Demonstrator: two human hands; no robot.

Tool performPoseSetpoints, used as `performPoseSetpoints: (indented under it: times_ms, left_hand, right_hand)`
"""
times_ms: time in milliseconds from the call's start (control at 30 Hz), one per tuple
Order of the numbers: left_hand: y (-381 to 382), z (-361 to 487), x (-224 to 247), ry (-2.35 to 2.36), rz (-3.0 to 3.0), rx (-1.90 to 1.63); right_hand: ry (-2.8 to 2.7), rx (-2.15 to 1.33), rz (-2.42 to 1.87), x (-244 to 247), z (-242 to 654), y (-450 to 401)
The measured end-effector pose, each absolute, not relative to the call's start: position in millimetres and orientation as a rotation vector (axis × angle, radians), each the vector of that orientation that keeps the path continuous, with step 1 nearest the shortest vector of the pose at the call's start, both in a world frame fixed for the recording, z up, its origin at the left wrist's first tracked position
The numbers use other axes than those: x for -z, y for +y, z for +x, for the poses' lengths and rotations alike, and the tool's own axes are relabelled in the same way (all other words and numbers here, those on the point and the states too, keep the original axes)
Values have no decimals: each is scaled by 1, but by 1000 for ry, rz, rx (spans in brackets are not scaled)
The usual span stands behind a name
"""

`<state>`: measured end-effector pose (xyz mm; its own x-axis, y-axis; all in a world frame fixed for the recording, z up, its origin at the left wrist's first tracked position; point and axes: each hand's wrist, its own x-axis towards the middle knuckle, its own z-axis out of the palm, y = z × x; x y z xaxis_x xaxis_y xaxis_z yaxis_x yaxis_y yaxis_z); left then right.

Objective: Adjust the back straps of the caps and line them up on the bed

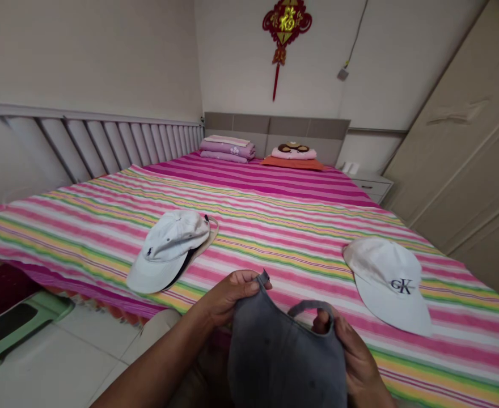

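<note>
A dark grey baseball cap (pixel 287 357) is held up between my two hands, its back opening facing upward. My left hand (pixel 236 292) pinches the cap's edge near one loose end of the back strap. On the other side, my right hand (pixel 355 351) grips the edge where the other strap end (pixel 311 306) curves out. The strap looks unfastened. On the bed to the left lies a white cap (pixel 170 246) with a small dark logo, a beige cap partly hidden beneath it. At the right lies another white cap (pixel 388 283) with dark letters.
A striped sheet (pixel 275 226) covers the bed. Folded purple bedding (pixel 228 150) and an orange pillow (pixel 292 163) sit by the headboard (pixel 249 124). A metal rail (pixel 105 136) runs along the left; a green stool (pixel 32 323) stands on the floor. A nightstand (pixel 371 186) is at back right.
</note>
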<state>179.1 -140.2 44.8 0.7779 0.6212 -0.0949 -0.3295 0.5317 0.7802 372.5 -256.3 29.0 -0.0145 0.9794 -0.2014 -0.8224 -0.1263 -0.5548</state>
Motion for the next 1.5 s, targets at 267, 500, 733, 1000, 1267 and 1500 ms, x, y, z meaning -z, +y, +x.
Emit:
performPoseSetpoints:
  times_ms: [267, 500, 733, 1000, 1267, 1500]
  left_hand:
    - [-143, 185, -61, 324, 930, -650]
    - [-142, 181, -69, 311, 958, -693]
    - [-145, 173, -69, 312, 968, -592]
    - [-148, 183, -63, 257, 927, -632]
    - [-159, 200, -58, 242, 861, -586]
    - [-156, 204, -47, 256, 776, -598]
  right_hand:
    - [-722, -1563, -530, -53, 364, -253]
    - [-701, -1461, -573, -68, 364, -250]
    - [-773, -1459, -582, -64, 363, -251]
    - [-734, -1339, -650, -80, 368, -245]
    - [-884, -1502, -870, -74, 351, -230]
    - [-846, -1536, -887, -61, 342, -227]
